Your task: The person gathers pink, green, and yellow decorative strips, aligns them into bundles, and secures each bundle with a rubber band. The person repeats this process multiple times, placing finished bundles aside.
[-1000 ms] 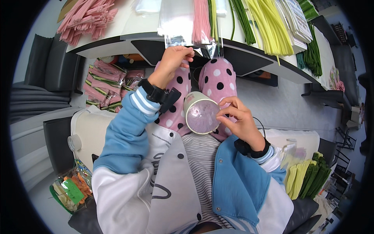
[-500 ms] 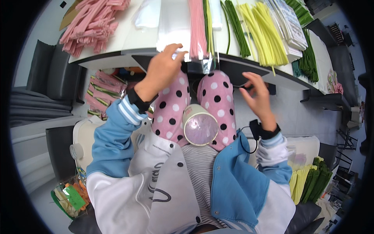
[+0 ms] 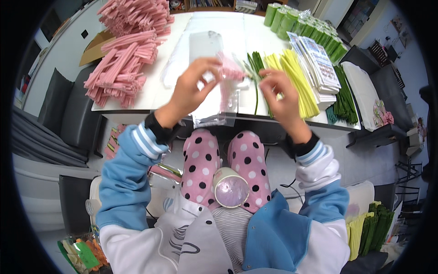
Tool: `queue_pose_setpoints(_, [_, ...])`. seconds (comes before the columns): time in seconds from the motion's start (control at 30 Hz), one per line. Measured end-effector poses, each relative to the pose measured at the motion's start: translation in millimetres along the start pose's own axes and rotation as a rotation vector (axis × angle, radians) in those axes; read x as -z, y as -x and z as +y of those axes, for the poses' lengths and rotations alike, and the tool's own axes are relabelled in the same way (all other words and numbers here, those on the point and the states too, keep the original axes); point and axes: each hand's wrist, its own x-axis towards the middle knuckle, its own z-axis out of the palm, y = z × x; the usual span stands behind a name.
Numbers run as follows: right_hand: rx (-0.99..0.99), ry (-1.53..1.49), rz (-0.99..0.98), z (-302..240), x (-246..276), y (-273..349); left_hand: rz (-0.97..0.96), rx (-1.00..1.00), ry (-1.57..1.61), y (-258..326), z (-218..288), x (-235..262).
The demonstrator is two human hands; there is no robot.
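Purple-lidded cup (image 3: pixel 231 191) sits wedged between the knees in pink dotted trousers (image 3: pixel 200 164). Above it, the left hand (image 3: pixel 194 86) pinches a clear plastic bag (image 3: pixel 214 107) at the near edge of the white desk (image 3: pixel 150 93), while the right hand (image 3: pixel 279 93) closes its fingers on thin green stems (image 3: pixel 256 68). Beyond lie pink sticks (image 3: pixel 123 68), yellow strips (image 3: pixel 299 75) and green rolls (image 3: pixel 296 23).

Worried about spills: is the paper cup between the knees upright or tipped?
Upright: the white paper cup shows its round mouth, wedged between pink polka-dot knees.
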Motion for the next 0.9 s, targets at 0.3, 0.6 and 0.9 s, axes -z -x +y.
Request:
queue_pose_setpoints(0.3, [-0.103,-0.194,0.043,-23.8,34.2,-159.0,0.065,0.141,0.365,-141.0,11.8,41.8])
queue_pose_setpoints(0.6, [-0.117,-0.249,0.089,-3.8,29.2,-172.8,0.131,0.227,0.620,-145.5,-0.4,20.6])
queue_pose_setpoints(0.9, [-0.322,-0.400,-0.167,-4.7,32.0,-155.1,0.020,0.263,0.639,-146.5,-1.1,7.6])
